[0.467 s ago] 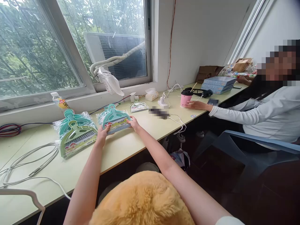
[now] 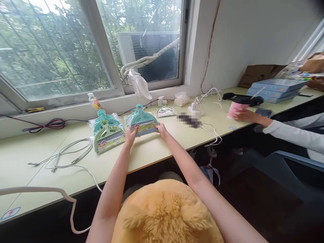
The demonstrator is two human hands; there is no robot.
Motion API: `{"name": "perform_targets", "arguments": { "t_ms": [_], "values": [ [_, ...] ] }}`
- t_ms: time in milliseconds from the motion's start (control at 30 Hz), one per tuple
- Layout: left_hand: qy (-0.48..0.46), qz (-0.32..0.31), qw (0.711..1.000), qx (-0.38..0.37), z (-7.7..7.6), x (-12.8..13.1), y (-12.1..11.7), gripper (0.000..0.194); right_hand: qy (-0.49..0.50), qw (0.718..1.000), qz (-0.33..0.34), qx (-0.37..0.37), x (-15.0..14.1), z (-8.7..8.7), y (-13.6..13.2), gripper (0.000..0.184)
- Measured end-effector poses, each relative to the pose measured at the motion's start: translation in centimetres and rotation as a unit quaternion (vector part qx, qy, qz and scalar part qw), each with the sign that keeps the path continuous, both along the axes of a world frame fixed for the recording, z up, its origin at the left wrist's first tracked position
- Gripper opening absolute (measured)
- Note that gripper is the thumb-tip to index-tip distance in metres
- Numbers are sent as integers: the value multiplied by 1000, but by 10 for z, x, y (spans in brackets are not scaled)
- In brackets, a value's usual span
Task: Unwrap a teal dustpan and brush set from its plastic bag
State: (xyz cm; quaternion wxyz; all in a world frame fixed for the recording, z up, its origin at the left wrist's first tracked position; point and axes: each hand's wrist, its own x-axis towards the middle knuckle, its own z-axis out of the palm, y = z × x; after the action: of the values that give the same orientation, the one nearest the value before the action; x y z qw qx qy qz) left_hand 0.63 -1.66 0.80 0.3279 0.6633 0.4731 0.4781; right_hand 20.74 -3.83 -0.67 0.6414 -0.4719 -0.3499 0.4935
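Observation:
A teal dustpan and brush set (image 2: 143, 118) with a printed label is held upright over the table, between both my hands. My left hand (image 2: 131, 133) grips its lower left corner, thumb in front. On the opposite side my right hand (image 2: 161, 129) grips the lower right edge. Behind it lies another teal set (image 2: 129, 117) in clear wrap, partly hidden. Left of my hands, a wrapped green dustpan and brush set (image 2: 110, 134) leans in front of a teal one (image 2: 98, 124). A smaller wrapped set (image 2: 166, 111) stands to the right.
A plush toy (image 2: 164, 212) sits against me. Grey cables (image 2: 73, 152) lie coiled on the table's left. Rightward are a tissue pack (image 2: 181, 99), a white charger (image 2: 193, 107) and blue boxes (image 2: 277, 89). Another person's hand (image 2: 244, 115) holds a pink cup (image 2: 234, 108).
The view has turned left, so everything sits further right in the picture. Both my hands still hold the teal set. The other person's hand has closed further round the pink cup.

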Motion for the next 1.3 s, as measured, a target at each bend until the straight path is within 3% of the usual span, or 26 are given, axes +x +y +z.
{"name": "perform_targets", "arguments": {
  "t_ms": [100,167,233,333,400,467,600,767,1000,1200,1300],
  "values": [
    [73,15,995,70,7,-15,-16,72,20,1000,-3,7,1,1,-3,15],
    [116,24,984,129,11,-42,-27,80,31,999,-25,0,3,1,-2,14],
    [190,82,962,178,14,-82,-33,83,46,997,-53,-10,5,-1,1,11],
    [301,141,930,156,14,-146,-33,57,84,994,-62,2,6,-5,5,6],
    [316,155,930,103,11,-178,-27,33,101,993,-51,16,5,-7,5,4],
    [286,165,942,65,6,-193,-20,23,97,994,-41,18,4,-8,4,5],
    [200,182,962,39,-3,-186,-5,24,56,998,-14,19,0,-6,-2,13],
    [207,226,951,43,-5,-161,3,29,-7,998,37,46,-10,-2,-8,21],
    [217,245,942,82,-13,-153,8,22,-79,980,178,46,-65,-12,-6,31],
    [174,228,954,90,-20,-161,16,10,-285,955,74,33,-115,-15,13,14],
    [106,238,962,77,-22,-163,19,9,-350,934,48,46,-130,-12,21,19]
  ]
}}
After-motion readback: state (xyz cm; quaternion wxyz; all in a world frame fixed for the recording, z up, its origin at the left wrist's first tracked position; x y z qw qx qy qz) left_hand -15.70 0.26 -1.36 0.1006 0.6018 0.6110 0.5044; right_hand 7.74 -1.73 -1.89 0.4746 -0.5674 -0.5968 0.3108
